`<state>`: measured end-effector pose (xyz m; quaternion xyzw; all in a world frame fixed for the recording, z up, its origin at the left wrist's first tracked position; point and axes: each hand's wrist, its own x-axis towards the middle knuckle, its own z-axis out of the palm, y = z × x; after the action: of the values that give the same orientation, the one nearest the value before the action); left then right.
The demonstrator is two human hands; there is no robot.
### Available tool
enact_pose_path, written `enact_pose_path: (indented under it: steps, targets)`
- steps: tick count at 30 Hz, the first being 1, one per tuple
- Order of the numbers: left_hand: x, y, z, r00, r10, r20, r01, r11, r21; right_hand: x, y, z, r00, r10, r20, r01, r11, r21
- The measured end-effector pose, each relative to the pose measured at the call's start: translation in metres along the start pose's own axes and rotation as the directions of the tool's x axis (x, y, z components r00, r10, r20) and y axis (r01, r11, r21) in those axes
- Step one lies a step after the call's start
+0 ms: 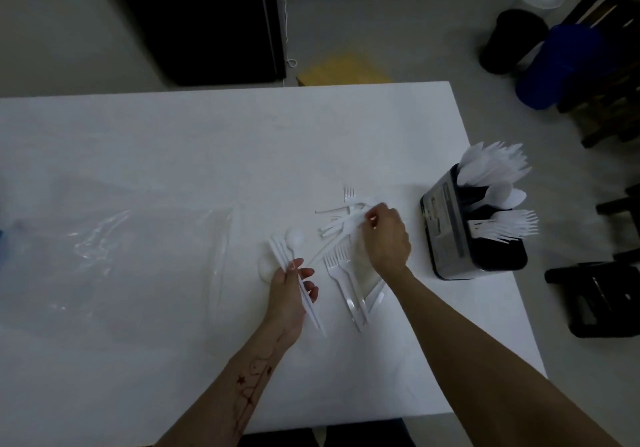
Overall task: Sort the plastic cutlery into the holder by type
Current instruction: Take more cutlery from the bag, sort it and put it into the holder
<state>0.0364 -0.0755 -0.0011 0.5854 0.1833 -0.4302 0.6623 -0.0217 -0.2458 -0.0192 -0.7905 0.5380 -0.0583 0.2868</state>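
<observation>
White plastic cutlery lies loose in a pile [341, 218] on the white table [207, 141]. My left hand [289, 294] holds a small bunch of white forks [280, 252] by the handles, tines pointing away. My right hand [386, 238] pinches a white piece at the top of the pile; its type is hard to tell. Two forks [341, 273] lie between my hands, and a spoon [294, 238] rests beside the held bunch. The dark holder [446, 238] stands at the right edge, with knives at the back, spoons in the middle, forks in front.
A clear plastic bag [149, 249] lies flat on the left of the table. Beyond the table's right edge are dark stools [595, 297], a blue container [561, 65] and a black bin [512, 41]. A black cabinet [201, 20] stands behind the table.
</observation>
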Motion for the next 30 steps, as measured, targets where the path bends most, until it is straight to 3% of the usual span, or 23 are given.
enact_pose_path:
  steps: [2, 5, 17, 21, 25, 30]
  targets:
    - [0.0, -0.001, 0.003, 1.0, -0.006, 0.011, 0.006, 1.0, 0.01, 0.002, 0.014, -0.004, 0.999, 0.035, -0.031, -0.038, 0.995, -0.091]
    - [0.0, -0.003, 0.007, 1.0, -0.014, 0.028, 0.013, 1.0, 0.024, 0.006, 0.03, -0.005, 0.999, -0.036, 0.018, 0.038, 0.986, -0.163]
    - [0.002, -0.009, 0.01, 0.999, 0.012, -0.031, -0.01, 0.998, 0.068, -0.03, 0.058, -0.007, 0.969, -0.249, 0.002, 0.248, 0.964, -0.097]
    - [0.001, -0.006, 0.008, 0.999, 0.017, -0.032, -0.015, 0.998, 0.06, -0.035, 0.06, -0.014, 0.971, -0.235, -0.049, 0.235, 0.972, -0.024]
    - [0.001, -0.005, 0.009, 0.999, 0.006, -0.049, -0.004, 0.999, 0.051, -0.033, 0.059, -0.023, 0.974, -0.223, 0.04, 0.223, 0.975, 0.001]
    - [0.002, -0.003, 0.008, 0.999, -0.004, -0.053, 0.008, 0.998, 0.062, -0.035, 0.068, -0.023, 0.985, -0.025, 0.17, 0.009, 0.995, 0.095]
